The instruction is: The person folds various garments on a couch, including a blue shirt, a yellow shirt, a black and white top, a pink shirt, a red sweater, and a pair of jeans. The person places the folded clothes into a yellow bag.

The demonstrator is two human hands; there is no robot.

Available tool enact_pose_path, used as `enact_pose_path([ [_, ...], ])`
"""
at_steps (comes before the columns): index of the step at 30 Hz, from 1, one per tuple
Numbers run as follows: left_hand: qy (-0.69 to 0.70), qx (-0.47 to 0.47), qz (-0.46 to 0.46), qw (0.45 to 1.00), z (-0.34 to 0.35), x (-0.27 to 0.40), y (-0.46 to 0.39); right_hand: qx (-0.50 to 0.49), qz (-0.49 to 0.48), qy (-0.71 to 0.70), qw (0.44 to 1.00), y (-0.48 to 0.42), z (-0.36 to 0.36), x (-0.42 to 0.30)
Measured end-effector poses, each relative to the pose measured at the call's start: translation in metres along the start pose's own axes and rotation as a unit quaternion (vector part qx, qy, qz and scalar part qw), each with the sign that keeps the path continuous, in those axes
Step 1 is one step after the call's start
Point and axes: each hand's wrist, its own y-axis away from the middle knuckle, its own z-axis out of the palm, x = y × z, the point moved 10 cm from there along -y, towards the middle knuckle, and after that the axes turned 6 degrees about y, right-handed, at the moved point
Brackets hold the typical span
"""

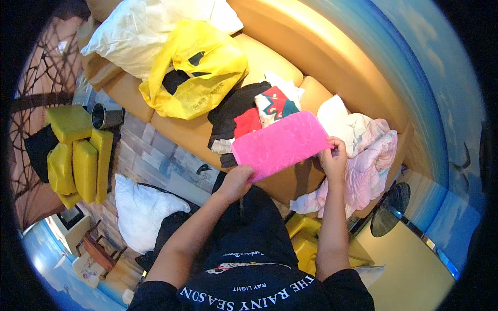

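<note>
A bright pink towel [282,144] is stretched out between both hands above the tan sofa [175,134]. At its near left corner, my left hand [238,182] pinches the edge. My right hand [334,157] grips the right end between thumb and fingers. Behind the towel lies a heap of clothing: a black garment [235,105], a red cloth [248,122] and a white, red and green patterned piece [275,102]. The towel hides part of this heap. To the right, near my right forearm, rests a crumpled pink patterned fabric [367,175] beside a white cloth [338,120].
A yellow bag [202,81] and a large white pillow [136,35] occupy the sofa's left part. Another white pillow [146,214] is at my left. Across the floor [155,145] stand yellow-green seats [74,124] and a metallic bin [109,116]. A round dark top [391,210] is at right.
</note>
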Motion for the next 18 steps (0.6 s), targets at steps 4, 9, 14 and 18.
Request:
enact_pose_path([
  [4,-0.063,0.003,-0.024,0.998,0.043,-0.031,-0.001,-0.009,-0.035,0.047,0.998,0.017,0.004,0.023],
  [9,-0.172,0.01,-0.045,0.984,0.057,-0.059,-0.009,-0.049,-0.114,0.254,0.959,0.02,0.028,0.038],
  [14,-0.139,0.037,-0.071,0.987,0.048,-0.05,-0.008,-0.123,-0.139,0.331,0.925,0.034,0.033,0.058],
  [18,-0.106,0.173,-0.082,0.976,0.0,-0.044,-0.014,-0.065,-0.091,0.289,0.951,0.027,0.047,0.026],
])
